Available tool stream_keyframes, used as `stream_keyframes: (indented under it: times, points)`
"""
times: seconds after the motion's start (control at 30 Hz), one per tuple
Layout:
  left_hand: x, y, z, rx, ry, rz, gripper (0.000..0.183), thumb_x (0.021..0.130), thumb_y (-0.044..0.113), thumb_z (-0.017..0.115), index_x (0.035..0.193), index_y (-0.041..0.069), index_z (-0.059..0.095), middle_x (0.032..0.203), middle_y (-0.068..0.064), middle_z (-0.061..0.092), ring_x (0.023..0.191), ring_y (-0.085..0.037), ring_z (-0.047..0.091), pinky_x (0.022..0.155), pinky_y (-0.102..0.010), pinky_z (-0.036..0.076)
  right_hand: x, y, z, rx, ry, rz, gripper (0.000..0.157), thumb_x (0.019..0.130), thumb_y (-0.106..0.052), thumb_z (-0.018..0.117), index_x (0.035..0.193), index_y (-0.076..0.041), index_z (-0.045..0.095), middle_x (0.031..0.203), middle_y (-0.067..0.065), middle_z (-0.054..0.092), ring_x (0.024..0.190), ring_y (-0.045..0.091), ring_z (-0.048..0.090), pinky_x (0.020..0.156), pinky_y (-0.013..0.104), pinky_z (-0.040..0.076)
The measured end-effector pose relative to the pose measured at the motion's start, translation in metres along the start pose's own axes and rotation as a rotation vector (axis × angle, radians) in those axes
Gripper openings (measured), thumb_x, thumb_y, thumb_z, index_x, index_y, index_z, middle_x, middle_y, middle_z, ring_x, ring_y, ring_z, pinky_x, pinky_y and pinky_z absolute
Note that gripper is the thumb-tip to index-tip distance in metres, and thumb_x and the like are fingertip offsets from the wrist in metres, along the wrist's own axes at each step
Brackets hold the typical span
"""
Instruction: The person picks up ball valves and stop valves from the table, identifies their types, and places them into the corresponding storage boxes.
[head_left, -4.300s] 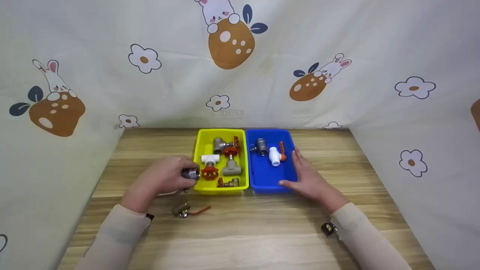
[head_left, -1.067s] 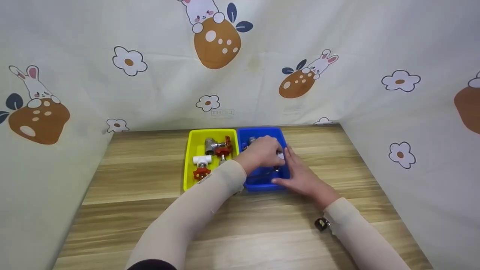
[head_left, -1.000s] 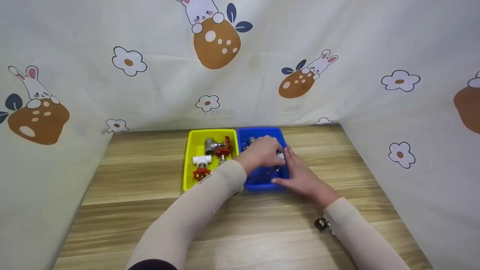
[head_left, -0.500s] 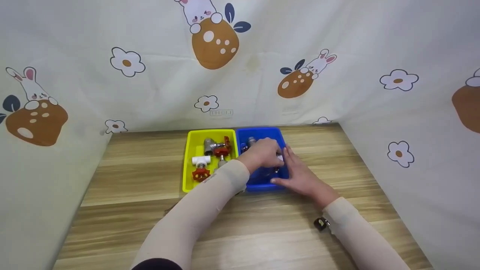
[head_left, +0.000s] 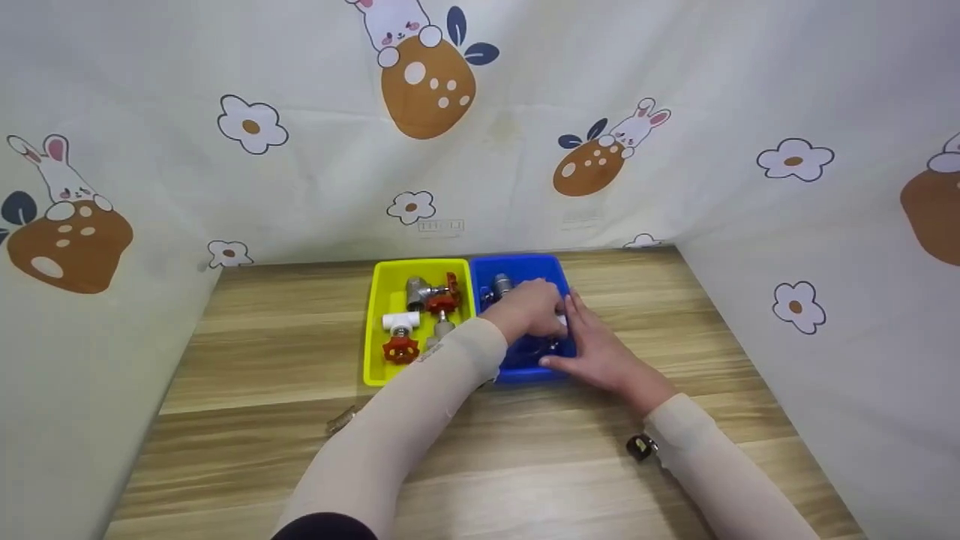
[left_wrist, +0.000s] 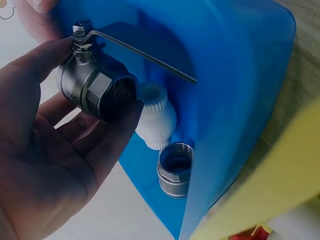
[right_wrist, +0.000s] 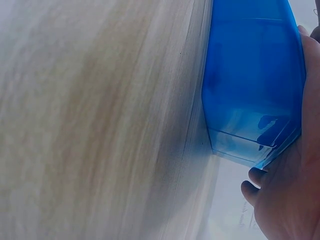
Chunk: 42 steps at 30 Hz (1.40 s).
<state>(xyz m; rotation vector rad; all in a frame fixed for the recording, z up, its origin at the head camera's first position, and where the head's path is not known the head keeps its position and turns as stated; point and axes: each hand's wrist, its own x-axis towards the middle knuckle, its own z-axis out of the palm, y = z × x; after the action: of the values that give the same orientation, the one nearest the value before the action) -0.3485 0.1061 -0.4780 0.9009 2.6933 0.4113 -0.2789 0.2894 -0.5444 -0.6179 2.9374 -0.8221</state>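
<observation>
In the left wrist view my left hand (head_left: 534,307) grips a dark metal ball valve (left_wrist: 82,80) inside the blue bin (head_left: 517,374). Thumb and fingers lie around its body, and its thin lever points toward the bin wall. Beside it sits a white plastic valve (left_wrist: 157,120), and a second metal valve (left_wrist: 174,172) lies farther along the bin. My right hand (head_left: 600,349) rests against the bin's right side, its fingers straight along the outer wall and the thumb over the front corner. From above, my left hand hides most of the held valve.
The yellow bin (head_left: 368,330), left of the blue one, holds several valves, including a white tee valve (head_left: 401,322) and a grey metal valve (head_left: 417,292) with red handwheels among them. A brass valve (head_left: 342,421) on the tabletop is partly covered by my left sleeve (head_left: 405,427).
Since the oldest frame, my left hand has carried the metal valve from beside the yellow bin into the blue bin. Lately it has shifted slightly toward me. My right hand stays at the bin.
</observation>
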Motion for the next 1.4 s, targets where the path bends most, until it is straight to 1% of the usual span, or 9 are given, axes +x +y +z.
stream_keyframes:
  times: [0.17, 0.27, 0.33, 0.4, 0.5, 0.77, 1.07, 1.2, 1.4]
  points:
    - [0.001, 0.001, 0.002, -0.002, -0.016, -0.005, 0.037, 0.103, 0.044, 0.078, 0.126, 0.016, 0.084, 0.135, -0.007, 0.078, 0.147, -0.032, 0.058, 0.127, -0.052, 0.04, 0.001, 0.001, 0.001, -0.002, 0.0, -0.004, 0.125, 0.097, -0.068, 0.074, 0.174, 0.005, 0.009, 0.183, 0.025, 0.002, 0.168, 0.045, 0.012, 0.133, 0.063, 0.02]
    - [0.002, 0.002, 0.003, -0.015, -0.018, -0.002, 0.034, 0.104, 0.042, 0.077, 0.125, 0.015, 0.085, 0.13, -0.006, 0.08, 0.139, -0.029, 0.064, 0.125, -0.05, 0.043, 0.002, 0.001, 0.001, -0.003, 0.002, -0.006, 0.126, 0.096, -0.068, 0.075, 0.174, 0.006, 0.009, 0.183, 0.027, 0.003, 0.167, 0.045, 0.012, 0.133, 0.061, 0.02]
    - [0.002, 0.002, 0.003, -0.013, -0.017, 0.001, 0.032, 0.105, 0.041, 0.077, 0.122, 0.015, 0.085, 0.124, -0.006, 0.081, 0.123, -0.025, 0.071, 0.119, -0.047, 0.049, 0.002, 0.001, 0.001, -0.001, 0.002, -0.005, 0.127, 0.095, -0.069, 0.075, 0.174, 0.006, 0.009, 0.183, 0.027, 0.003, 0.167, 0.045, 0.012, 0.133, 0.06, 0.021]
    - [0.002, 0.002, 0.003, -0.004, -0.016, 0.007, 0.031, 0.105, 0.04, 0.077, 0.12, 0.014, 0.085, 0.118, -0.005, 0.081, 0.107, -0.022, 0.071, 0.112, -0.044, 0.054, 0.003, 0.0, 0.0, -0.004, -0.004, 0.001, 0.128, 0.095, -0.071, 0.075, 0.174, 0.005, 0.008, 0.183, 0.025, 0.002, 0.168, 0.044, 0.011, 0.134, 0.059, 0.02]
    - [0.002, 0.002, 0.003, 0.013, -0.022, 0.015, 0.031, 0.105, 0.04, 0.077, 0.12, 0.014, 0.085, 0.114, -0.005, 0.081, 0.098, -0.021, 0.069, 0.106, -0.042, 0.057, 0.003, 0.0, 0.0, -0.004, -0.009, 0.004, 0.13, 0.094, -0.073, 0.074, 0.175, 0.004, 0.007, 0.184, 0.023, 0.001, 0.168, 0.043, 0.01, 0.134, 0.058, 0.02]
    - [0.006, 0.005, 0.005, 0.097, -0.042, 0.043, 0.028, 0.102, 0.034, 0.081, 0.119, 0.012, 0.084, 0.116, -0.006, 0.082, 0.108, -0.023, 0.072, 0.111, -0.041, 0.054, 0.003, 0.001, 0.002, -0.003, 0.006, -0.008, 0.129, 0.094, -0.07, 0.076, 0.174, 0.005, 0.008, 0.184, 0.022, 0.0, 0.168, 0.042, 0.011, 0.134, 0.057, 0.02]
    - [0.005, 0.008, 0.01, 0.055, -0.071, -0.035, 0.042, 0.1, 0.034, 0.086, 0.136, 0.015, 0.079, 0.138, -0.011, 0.076, 0.118, -0.025, 0.07, 0.117, -0.045, 0.052, 0.002, 0.001, 0.002, 0.003, -0.003, 0.009, 0.124, 0.096, -0.061, 0.079, 0.175, 0.003, 0.008, 0.184, 0.023, 0.001, 0.168, 0.041, 0.01, 0.134, 0.058, 0.02]
    - [0.005, 0.008, 0.011, 0.073, -0.073, -0.034, 0.044, 0.1, 0.035, 0.086, 0.138, 0.015, 0.079, 0.14, -0.011, 0.075, 0.123, -0.027, 0.07, 0.119, -0.045, 0.051, 0.002, 0.002, 0.002, 0.001, -0.003, 0.011, 0.125, 0.096, -0.064, 0.078, 0.175, 0.003, 0.008, 0.184, 0.023, 0.001, 0.168, 0.042, 0.011, 0.134, 0.059, 0.02]
    - [0.006, 0.01, 0.012, 0.089, -0.078, -0.035, 0.043, 0.102, 0.035, 0.083, 0.138, 0.013, 0.078, 0.138, -0.011, 0.076, 0.117, -0.025, 0.072, 0.116, -0.044, 0.053, 0.001, 0.003, 0.0, 0.001, -0.004, 0.012, 0.129, 0.094, -0.069, 0.077, 0.175, 0.002, 0.007, 0.184, 0.022, 0.0, 0.168, 0.041, 0.01, 0.134, 0.057, 0.019]
